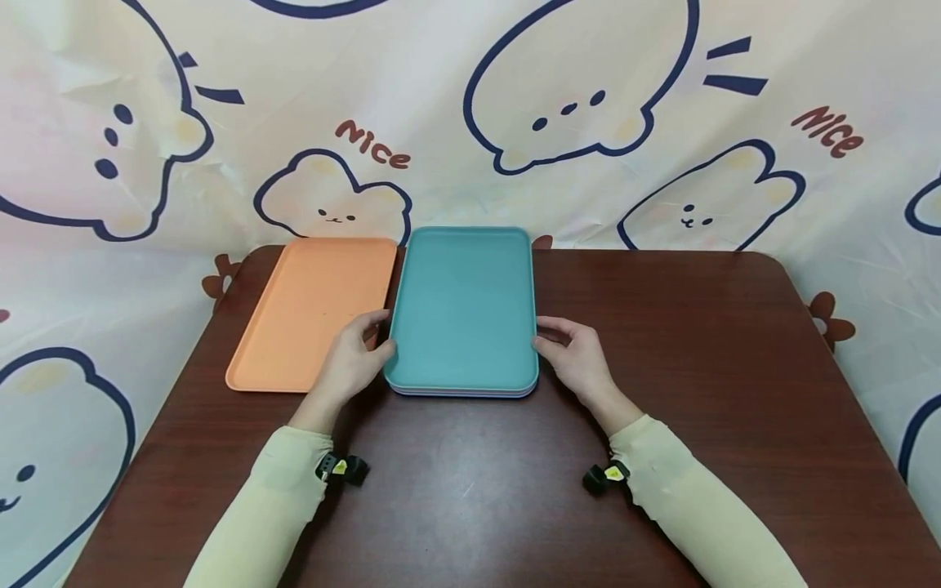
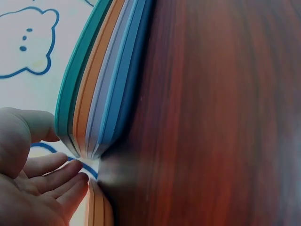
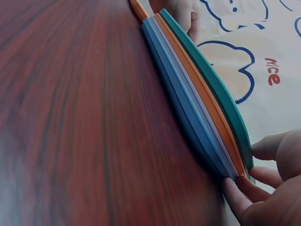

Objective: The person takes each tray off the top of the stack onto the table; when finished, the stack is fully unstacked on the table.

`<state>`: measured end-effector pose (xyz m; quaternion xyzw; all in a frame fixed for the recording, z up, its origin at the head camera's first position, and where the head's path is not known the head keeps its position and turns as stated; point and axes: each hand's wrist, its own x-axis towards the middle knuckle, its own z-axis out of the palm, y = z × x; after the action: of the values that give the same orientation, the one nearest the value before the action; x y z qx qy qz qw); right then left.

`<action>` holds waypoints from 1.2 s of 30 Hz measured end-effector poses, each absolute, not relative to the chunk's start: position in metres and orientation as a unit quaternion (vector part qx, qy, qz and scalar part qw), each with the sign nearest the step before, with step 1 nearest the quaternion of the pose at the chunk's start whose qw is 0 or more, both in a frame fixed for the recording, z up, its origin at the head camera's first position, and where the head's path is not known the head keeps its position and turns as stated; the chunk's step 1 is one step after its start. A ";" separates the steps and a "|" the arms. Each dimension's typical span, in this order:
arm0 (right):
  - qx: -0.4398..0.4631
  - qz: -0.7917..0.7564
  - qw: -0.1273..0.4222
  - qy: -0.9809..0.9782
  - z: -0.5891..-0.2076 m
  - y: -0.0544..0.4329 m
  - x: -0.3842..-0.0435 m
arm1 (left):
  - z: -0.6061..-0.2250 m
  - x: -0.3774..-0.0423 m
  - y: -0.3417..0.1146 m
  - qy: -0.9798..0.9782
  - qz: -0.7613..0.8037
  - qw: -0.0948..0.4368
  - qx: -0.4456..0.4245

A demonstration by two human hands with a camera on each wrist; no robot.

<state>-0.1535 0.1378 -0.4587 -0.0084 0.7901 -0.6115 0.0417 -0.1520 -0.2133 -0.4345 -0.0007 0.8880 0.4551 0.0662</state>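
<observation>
Cartoon-printed cloth (image 1: pixel 441 57) behind, dark wooden table (image 1: pixel 706 343) below, with a stack of trays (image 1: pixel 459 278) lying flat between two hands. Left hand (image 1: pixel 351 359) loosely spread, thumb against the adjoining side of the stack, remaining fingers relaxed and wrapped round nothing; right hand (image 1: pixel 581 359) likewise unclenched, thumb and fingertips laid against the opposite side, with nothing enclosed. Partly beneath the left hand and out beyond it, a separate orange tray (image 1: pixel 301 318), flat on the table. By the look of it, bracing the stack from both sides, perhaps to straighten or lift. To do that well, probably best to press evenly from both hands at matching points, so as not to skew the layers. If lifting everything, work fingertips under the lowest layer rather than trusting thumb pressure near the top; if moving only the teal tray (image 1: pixel 470 335), pinch its rim alone. Mind the orange tray, close enough to the left hand to nudge by accident. From the head view, mostly teal surface, with little of the lower layers. From the left wrist, far more: an orange layer (image 2: pixel 86 94) under the teal, then a purple layer (image 2: pixel 102 94), then a blue layer (image 2: pixel 118 94) lowest. From the right wrist, right fingertips spread down the edge, from teal towards blue. Impossible to tell whether any left finger besides the thumb meets the stack.
</observation>
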 end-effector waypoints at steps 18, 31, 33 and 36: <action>-0.002 -0.625 0.041 0.780 -0.456 0.108 -0.154 | -0.439 -0.151 -0.238 0.851 0.516 0.098 0.008; -0.006 -0.573 0.025 0.819 -0.455 0.103 -0.163 | -0.441 -0.151 -0.243 0.844 0.526 0.103 0.001; -0.009 -0.552 0.011 0.834 -0.454 0.102 -0.165 | -0.441 -0.152 -0.243 0.844 0.526 0.104 0.000; -0.008 -0.528 -0.011 0.849 -0.451 0.101 -0.167 | -0.441 -0.151 -0.243 0.844 0.526 0.101 -0.004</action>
<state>-0.1668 0.1011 -0.4509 -0.0077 0.8489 -0.5285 -0.0106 -0.1510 -0.2431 -0.4409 -0.0035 0.8444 0.5260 0.1015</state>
